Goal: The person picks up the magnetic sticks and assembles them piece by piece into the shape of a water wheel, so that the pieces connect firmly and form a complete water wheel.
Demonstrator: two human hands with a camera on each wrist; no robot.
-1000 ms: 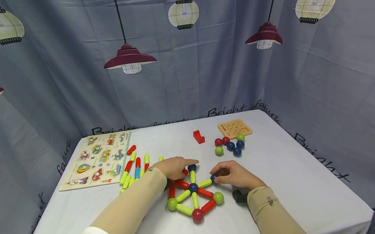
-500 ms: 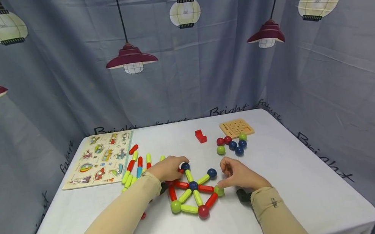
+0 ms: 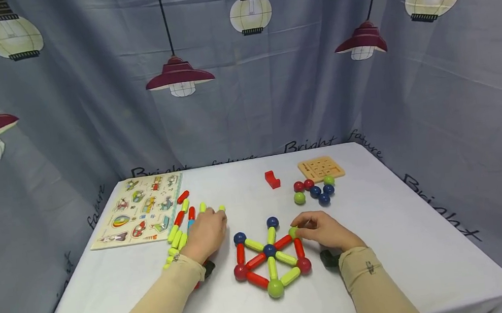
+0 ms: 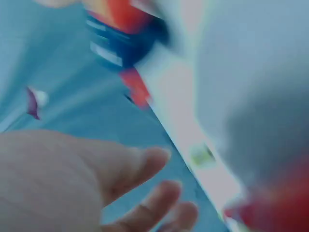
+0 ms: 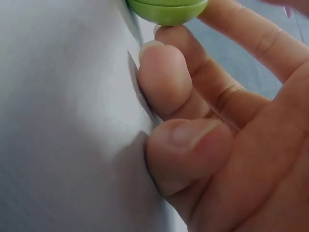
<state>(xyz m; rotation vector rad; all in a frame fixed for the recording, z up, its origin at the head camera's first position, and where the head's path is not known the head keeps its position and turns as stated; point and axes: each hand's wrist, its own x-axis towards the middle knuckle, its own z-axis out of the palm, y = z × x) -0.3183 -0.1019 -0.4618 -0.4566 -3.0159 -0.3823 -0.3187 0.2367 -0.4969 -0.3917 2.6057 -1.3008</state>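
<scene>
A wheel-shaped frame of red and yellow-green rods lies on the table, with a dark blue ball [image 3: 269, 250] at its hub. My right hand [image 3: 325, 230] holds the green ball [image 3: 293, 232] at the frame's upper right corner; the right wrist view has this green ball [image 5: 169, 12] between fingers at its top edge. Around the rim sit two blue balls, two red balls and another green ball [image 3: 275, 289]. My left hand [image 3: 206, 232] is over the loose rods [image 3: 182, 240] left of the frame. Blur fills the left wrist view, where its fingers [image 4: 149, 203] appear loosely spread, holding nothing visible.
A picture puzzle board [image 3: 139, 211] lies at the table's back left. Several loose balls [image 3: 315, 192] are grouped at the back right, before a wooden number board [image 3: 321, 169]. A small red block [image 3: 272, 179] lies near the back middle.
The frame has turned counterclockwise, so its right green ball is now higher. My left hand has left the top blue ball and moved left to the loose rods. My right hand went from blue to green ball.
</scene>
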